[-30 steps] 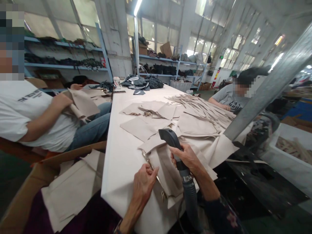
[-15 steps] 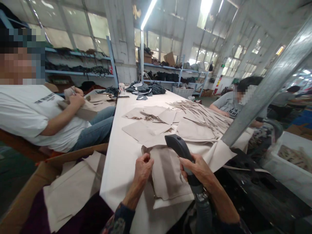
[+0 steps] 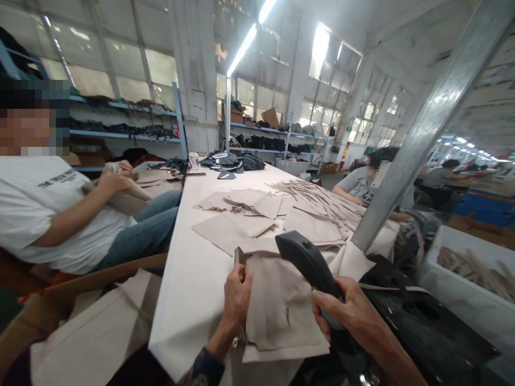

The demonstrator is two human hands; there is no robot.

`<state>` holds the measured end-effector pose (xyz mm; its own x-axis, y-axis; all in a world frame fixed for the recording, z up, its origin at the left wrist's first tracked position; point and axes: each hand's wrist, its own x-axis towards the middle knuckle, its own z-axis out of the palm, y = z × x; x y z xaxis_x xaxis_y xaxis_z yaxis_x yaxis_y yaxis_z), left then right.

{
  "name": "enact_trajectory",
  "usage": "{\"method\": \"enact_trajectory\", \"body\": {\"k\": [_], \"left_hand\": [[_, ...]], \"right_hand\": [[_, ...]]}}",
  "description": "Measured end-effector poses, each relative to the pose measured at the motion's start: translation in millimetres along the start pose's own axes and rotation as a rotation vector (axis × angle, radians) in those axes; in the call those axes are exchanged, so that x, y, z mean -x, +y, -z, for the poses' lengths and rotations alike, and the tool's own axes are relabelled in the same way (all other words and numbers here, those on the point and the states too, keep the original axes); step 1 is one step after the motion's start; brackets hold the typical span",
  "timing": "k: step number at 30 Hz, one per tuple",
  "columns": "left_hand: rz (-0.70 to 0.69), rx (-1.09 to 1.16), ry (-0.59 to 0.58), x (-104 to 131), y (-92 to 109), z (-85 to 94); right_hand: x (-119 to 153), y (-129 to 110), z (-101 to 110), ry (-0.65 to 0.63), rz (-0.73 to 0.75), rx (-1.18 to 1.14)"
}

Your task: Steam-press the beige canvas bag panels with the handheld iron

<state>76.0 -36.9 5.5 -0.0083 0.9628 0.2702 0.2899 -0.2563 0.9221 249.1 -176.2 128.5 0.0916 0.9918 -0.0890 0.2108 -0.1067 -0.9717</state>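
Note:
A beige fabric piece (image 3: 277,311), with other layers showing under its lower edge, lies at the near end of the white table. My left hand (image 3: 237,292) is closed on its left edge, thumb and fingers pinched together near the upper corner. A small shiny metal piece (image 3: 235,341) shows beside my left wrist; I cannot make out what it is. My right hand (image 3: 341,308) is wrapped round a black curved hose nozzle (image 3: 303,254). Its broad tip is over the fabric's upper right part, and whether they touch is unclear. The fabric has a small dark crease or mark near its middle.
More beige pieces (image 3: 221,230) and a heap of narrow strips (image 3: 322,201) cover the table. A metal post (image 3: 406,161) slants up on the right. A cardboard box (image 3: 24,316) holds fabric at left. One co-worker (image 3: 92,209) sits left, another (image 3: 358,182) across.
The view has tilted up and turned slightly right. My right hand and the nozzle have shifted right and down relative to the fabric. My left hand keeps its hold on the edge.

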Motion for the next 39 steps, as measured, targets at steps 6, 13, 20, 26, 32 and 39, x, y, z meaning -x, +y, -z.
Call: {"method": "enact_trajectory", "body": {"k": [6, 13, 20, 26, 32, 39], "left_hand": [[-0.199, -0.145, 0.102, -56, 32, 38.5], [-0.930, -0.630, 0.048, -107, 149, 98.7], [-1.070, -0.850, -0.494, -91, 93, 55.9], [-0.634, -0.445, -0.684, -65, -22, 29.6], [-0.555, -0.318, -0.598, -59, -62, 21.3], [-0.513, -0.324, -0.575, -59, -55, 24.9]], "right_hand": [[4, 6, 7, 0.030, 0.031, 0.067], [4, 8, 8, 0.066, 0.077, 0.041], [13, 16, 11, 0.077, 0.033, 0.063], [12, 45, 12, 0.018, -0.075, 0.023], [-4, 66, 1, -0.105, -0.154, 0.031], [-40, 74, -23, -0.204, -0.201, -0.021]]}}
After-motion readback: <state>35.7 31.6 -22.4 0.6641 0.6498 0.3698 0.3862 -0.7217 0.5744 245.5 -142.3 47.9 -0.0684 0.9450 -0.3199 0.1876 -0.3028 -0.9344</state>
